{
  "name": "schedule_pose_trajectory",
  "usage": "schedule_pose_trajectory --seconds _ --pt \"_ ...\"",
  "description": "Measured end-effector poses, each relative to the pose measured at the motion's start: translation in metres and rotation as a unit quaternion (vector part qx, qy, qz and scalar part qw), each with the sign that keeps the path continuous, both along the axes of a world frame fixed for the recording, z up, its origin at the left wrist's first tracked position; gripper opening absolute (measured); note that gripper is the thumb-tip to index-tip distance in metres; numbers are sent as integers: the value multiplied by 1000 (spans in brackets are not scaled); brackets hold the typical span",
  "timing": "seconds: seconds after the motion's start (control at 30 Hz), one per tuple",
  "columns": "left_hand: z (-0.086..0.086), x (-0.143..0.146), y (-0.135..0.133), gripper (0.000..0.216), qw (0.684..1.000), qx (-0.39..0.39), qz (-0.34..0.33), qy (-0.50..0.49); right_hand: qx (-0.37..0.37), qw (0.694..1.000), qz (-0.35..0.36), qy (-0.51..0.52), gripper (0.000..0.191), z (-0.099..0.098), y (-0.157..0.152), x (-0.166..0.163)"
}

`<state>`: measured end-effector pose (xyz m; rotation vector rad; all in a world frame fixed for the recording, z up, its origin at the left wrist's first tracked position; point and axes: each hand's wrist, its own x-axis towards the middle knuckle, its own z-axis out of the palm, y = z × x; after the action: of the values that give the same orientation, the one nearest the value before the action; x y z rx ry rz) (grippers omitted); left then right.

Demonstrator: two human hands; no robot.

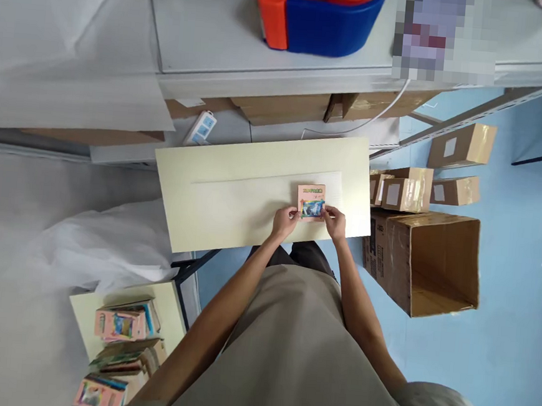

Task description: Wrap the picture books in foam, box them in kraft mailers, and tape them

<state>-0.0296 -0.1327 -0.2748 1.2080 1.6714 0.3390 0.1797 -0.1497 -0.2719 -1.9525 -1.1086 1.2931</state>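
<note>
A small pink box (pixel 311 202) with a colourful picture on its front rests on a sheet of white paper (pixel 253 192) on a pale cream table (pixel 190 215). My left hand (pixel 284 221) pinches the box's lower left corner. My right hand (pixel 334 222) pinches its lower right corner. Both hands have their fingers curled onto the box.
An open empty cardboard carton (pixel 428 262) stands on the blue floor at the right, with smaller taped cartons (pixel 406 188) behind it. A stack of similar pink boxes (pixel 121 354) lies on a low table at the lower left. White sheets (pixel 62 236) cover the left.
</note>
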Motion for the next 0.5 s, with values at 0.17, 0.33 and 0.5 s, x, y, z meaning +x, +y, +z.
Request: schedule_pose_trajectory --seconds 0.17,0.33,0.5 --pt "-10 14 12 13 999 -38 4 36 27 998 -12 -58 46 -15 7 -3" --pt "-18 10 13 13 998 -41 15 35 35 995 -2 -93 43 -20 10 -4" --pt "-23 4 10 12 999 -38 23 13 73 971 -54 -223 47 -22 4 25"
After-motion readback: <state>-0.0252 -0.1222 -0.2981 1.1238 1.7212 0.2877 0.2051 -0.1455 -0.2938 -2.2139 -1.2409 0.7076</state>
